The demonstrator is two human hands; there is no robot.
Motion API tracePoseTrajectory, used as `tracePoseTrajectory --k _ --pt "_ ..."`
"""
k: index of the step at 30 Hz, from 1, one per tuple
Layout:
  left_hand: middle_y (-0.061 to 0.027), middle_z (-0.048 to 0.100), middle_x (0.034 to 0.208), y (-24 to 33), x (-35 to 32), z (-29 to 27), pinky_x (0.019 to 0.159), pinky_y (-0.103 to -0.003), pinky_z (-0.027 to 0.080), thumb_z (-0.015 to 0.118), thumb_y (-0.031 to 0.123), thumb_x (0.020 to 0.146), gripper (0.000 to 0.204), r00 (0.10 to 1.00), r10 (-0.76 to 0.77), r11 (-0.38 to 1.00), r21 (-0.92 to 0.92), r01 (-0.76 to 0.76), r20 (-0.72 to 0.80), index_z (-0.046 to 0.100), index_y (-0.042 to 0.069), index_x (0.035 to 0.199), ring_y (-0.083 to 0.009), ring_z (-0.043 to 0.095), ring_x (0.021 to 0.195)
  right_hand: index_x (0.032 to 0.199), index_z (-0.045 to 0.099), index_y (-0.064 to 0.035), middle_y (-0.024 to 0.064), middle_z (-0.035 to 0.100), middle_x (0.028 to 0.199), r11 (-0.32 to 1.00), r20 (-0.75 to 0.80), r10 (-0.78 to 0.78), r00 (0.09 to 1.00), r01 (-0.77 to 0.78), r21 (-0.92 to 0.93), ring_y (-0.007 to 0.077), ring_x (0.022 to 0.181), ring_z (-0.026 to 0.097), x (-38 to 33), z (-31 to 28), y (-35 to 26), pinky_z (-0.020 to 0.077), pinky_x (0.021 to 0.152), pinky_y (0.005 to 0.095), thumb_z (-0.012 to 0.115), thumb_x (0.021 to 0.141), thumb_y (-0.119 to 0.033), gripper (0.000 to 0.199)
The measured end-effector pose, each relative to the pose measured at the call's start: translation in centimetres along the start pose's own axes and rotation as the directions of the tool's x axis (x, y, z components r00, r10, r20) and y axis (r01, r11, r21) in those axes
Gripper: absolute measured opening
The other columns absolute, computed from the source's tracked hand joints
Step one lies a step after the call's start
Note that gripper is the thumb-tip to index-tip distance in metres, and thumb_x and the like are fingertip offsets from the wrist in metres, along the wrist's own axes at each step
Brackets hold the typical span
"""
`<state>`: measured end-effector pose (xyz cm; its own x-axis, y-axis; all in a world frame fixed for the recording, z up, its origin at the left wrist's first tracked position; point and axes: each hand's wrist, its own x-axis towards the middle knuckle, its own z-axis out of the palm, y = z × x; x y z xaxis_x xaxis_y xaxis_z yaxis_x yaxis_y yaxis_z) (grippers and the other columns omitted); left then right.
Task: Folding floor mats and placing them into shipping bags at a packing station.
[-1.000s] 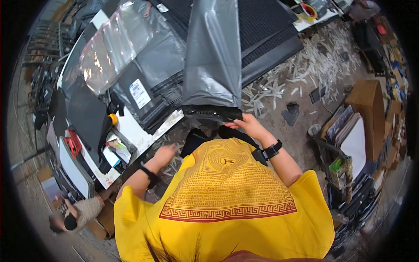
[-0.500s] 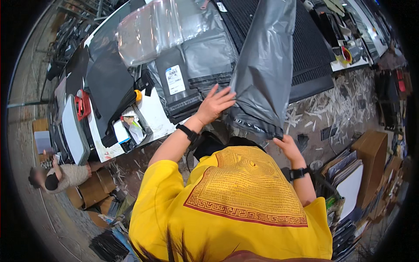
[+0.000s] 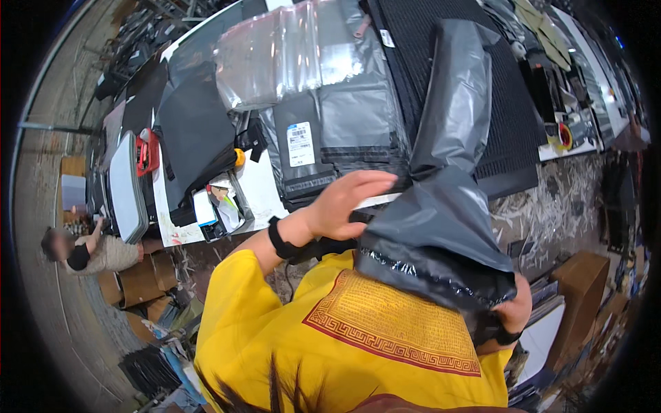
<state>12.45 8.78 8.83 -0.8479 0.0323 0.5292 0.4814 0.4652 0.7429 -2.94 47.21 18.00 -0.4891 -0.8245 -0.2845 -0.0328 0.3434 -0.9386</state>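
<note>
A long grey plastic mailing bag [image 3: 451, 213] stretches from the ribbed black sheets down to my chest, with its mouth toward me. My right hand [image 3: 520, 303] grips the right corner of the mouth; the bag's edge hides some of its fingers. To the left of the bag, my left hand [image 3: 344, 204] has its fingers stretched out, thumb close to the bag's left edge, holding nothing. Beyond it on the table lie stacked grey bags [image 3: 358, 117], and a folded grey bag with a white label [image 3: 299, 144] lies beside them.
Clear plastic bags [image 3: 265, 62] lie at the back of the white table [image 3: 261, 186]. Ribbed black sheets [image 3: 509, 124] cover its right part. Left are black sheets [image 3: 196, 131], a red tape dispenser [image 3: 147, 151] and a small bin [image 3: 231, 210]. Cardboard [image 3: 582, 289] stands right; a person [image 3: 103, 251] is far left.
My right hand has pulled the bag's mouth toward me and to the right. My left hand has come off the bag's left side and moved slightly nearer. The bag now bends midway.
</note>
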Motion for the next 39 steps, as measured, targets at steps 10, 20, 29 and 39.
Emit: tracePoseTrajectory --k 10,20,29,39 --pt "-0.0183 0.052 0.123 -19.9 -21.6 -15.3 0.088 -0.044 0.047 0.074 0.01 0.07 0.048 0.558 -0.667 -0.143 0.82 0.555 -0.494 0.052 0.001 0.112 -0.034 0.051 0.111 0.083 0.068 0.0028 0.0098 0.068 0.082 0.98 -0.075 -0.028 0.997 0.042 0.192 0.025 0.079 0.064 -2.0 5.8 0.1 0.045 0.074 0.0323 0.07 0.074 -0.013 0.018" --pt "-0.0131 0.069 0.085 -21.4 -23.0 -20.0 0.074 -0.046 0.05 0.064 0.026 0.083 0.017 0.645 -0.757 0.182 0.914 0.362 -0.104 0.073 0.013 0.09 -0.0316 0.066 0.083 0.084 0.061 0.0031 -0.0055 0.048 0.07 0.906 -0.127 0.423 0.897 -0.417 0.071 0.0075 0.068 0.043 -9.6 15.4 10.1 0.039 0.062 0.0273 0.067 0.085 -0.012 0.016" --pt "-0.0083 0.059 0.081 -15.0 -18.1 -18.7 0.062 -0.039 0.047 0.058 0.016 0.087 0.017 0.856 -0.163 0.411 0.755 0.511 -0.49 0.062 0.001 0.08 -0.0263 0.061 0.075 0.099 0.07 -0.0016 0.0052 0.072 0.096 0.912 -0.135 0.409 0.903 -0.401 0.083 0.0142 0.091 0.061 -9.2 21.3 17.9 0.0448 0.086 0.03 0.055 0.093 -0.014 0.02" --pt "0.0001 0.057 0.065 8.5 -21.5 9.3 0.047 -0.02 0.037 0.059 0.007 0.087 0.018 0.348 -0.853 0.158 -0.443 0.883 0.39 0.055 0.008 0.105 -0.007 0.051 0.051 0.128 0.051 -0.0001 0.0246 0.061 0.11 0.763 -0.436 0.345 0.831 -0.519 -0.385 0.0371 0.099 0.059 -9.0 22.6 18.2 0.0467 0.088 0.0401 0.066 0.079 -0.018 0.054"
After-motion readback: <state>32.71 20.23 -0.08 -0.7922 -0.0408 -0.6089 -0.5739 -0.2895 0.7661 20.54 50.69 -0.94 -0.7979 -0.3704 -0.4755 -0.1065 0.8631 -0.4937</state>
